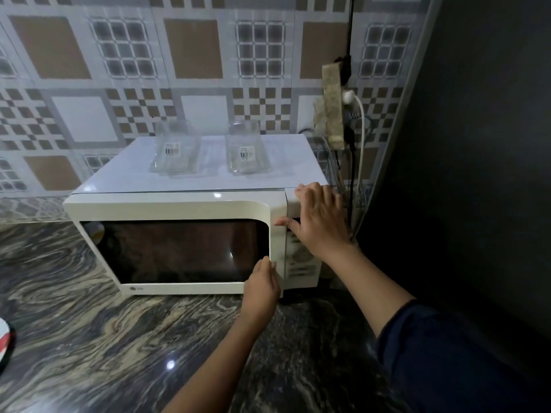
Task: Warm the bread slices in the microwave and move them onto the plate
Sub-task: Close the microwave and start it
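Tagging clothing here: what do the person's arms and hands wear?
A dark navy sleeve covers the right upper arm; its forearm is bare. The left arm shows no sleeve. Left hand and right hand: no gloves, rings or watch visible.

Hard, smooth, mostly glossy kitchen surfaces.
Microwave (167,205) casing smooth cream-white with slight sheen; door window (179,251) dark and reflective. Countertop (89,338) polished swirled stone with bright glints. Left jar (176,153) and right jar (247,152) clear glass, paper barcode labels. Wall tiles (193,49) smooth, patterned. Sleeve (447,353) dark blue matt cloth.
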A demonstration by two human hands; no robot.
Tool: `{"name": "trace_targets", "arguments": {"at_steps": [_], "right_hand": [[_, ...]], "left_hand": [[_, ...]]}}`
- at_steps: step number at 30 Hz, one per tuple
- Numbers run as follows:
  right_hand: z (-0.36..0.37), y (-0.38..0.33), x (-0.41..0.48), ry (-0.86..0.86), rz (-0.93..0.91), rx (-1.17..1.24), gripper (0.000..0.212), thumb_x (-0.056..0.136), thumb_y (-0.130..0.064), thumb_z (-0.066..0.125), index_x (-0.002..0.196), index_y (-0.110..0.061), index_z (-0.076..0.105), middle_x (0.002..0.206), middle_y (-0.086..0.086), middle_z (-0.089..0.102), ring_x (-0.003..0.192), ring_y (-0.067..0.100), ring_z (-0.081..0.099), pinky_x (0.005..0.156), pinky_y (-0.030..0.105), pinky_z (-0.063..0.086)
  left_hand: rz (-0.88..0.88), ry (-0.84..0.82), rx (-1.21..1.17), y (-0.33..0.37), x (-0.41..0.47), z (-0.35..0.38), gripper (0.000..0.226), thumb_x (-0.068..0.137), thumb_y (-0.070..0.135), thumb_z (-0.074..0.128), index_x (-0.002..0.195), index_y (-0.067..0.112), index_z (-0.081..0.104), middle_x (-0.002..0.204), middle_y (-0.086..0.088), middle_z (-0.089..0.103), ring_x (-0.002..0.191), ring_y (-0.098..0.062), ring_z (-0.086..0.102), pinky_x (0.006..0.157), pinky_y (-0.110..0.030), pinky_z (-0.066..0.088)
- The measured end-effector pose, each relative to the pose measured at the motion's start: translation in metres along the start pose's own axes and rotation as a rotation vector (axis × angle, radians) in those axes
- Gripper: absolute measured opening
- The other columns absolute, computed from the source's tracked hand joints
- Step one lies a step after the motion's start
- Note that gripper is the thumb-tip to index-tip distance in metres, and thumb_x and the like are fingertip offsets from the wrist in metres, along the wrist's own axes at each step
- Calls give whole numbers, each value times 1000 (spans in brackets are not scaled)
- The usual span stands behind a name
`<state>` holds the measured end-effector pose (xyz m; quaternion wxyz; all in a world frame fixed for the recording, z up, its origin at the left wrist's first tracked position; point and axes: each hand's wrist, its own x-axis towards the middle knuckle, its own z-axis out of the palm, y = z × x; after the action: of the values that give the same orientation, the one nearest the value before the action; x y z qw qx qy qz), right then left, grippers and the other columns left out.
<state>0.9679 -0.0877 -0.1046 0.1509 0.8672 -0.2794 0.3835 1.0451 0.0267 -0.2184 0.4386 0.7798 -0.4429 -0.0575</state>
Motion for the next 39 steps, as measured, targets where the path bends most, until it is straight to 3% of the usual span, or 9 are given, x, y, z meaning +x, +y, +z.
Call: {"name": "trace_targets", "arguments": {"at_steps": [5,8,14,19,23,26,31,36,39], "right_hand": [[5,-3,3,89,51,21,67,74,-73,32,98,-13,46,94,8,61,79,27,59,71,33,44],[6,1,3,92,61,44,67,72,-75,35,100,-15,43,95,7,61,83,26,58,72,33,43],[12,7,-11,126,34,252,67,77,-62,55,120,-11,43,124,11,53,116,23,43,101,34,30],[17,23,-50,127,307,497,94,71,-40,75,140,2,29,142,20,30,134,27,27,114,25,21],[35,31,-84,-194,512,652,96,73,-22,79,146,-5,20,149,15,27,139,26,28,112,34,29],[52,33,-106,-365,550,699,91,75,-14,77,146,-8,21,149,12,31,138,24,31,109,30,29],[65,24,-115,-379,685,749,84,74,-17,78,143,-12,31,141,10,41,131,23,38,102,29,36],[66,18,-111,-296,755,835,76,72,-11,79,136,-10,39,133,10,49,121,21,49,82,10,34],[69,20,-110,-304,764,828,75,71,-12,80,134,-11,41,131,10,50,118,21,51,82,13,37]], "left_hand": [[-44,36,-29,6,7,5,23,99,20,34,83,9,46,82,-1,47,70,-17,46,61,-28,27],[-32,34,-73,4,7,6,23,100,19,34,80,12,43,80,-1,46,70,-17,45,60,-26,25],[-38,-33,-147,1,6,2,26,101,21,32,84,7,47,84,-7,49,74,-18,46,67,-30,35],[-55,-53,-131,-1,7,4,28,101,22,31,94,3,51,94,-9,53,83,-20,50,70,-27,35],[-48,-47,-125,-4,7,5,29,101,22,31,95,2,51,96,-11,53,84,-20,48,69,-26,33],[-32,-49,-102,-5,9,4,28,101,20,32,93,1,51,95,-14,54,84,-23,49,69,-27,34],[-13,-69,-78,-7,12,2,31,101,22,31,94,-1,51,95,-16,55,85,-27,52,73,-35,40],[-3,-85,-68,-9,13,1,32,101,23,31,97,0,51,97,-15,56,87,-26,53,73,-33,38],[-4,-95,-74,-10,13,1,32,102,25,31,97,1,51,96,-14,55,86,-24,52,71,-30,37]]}}
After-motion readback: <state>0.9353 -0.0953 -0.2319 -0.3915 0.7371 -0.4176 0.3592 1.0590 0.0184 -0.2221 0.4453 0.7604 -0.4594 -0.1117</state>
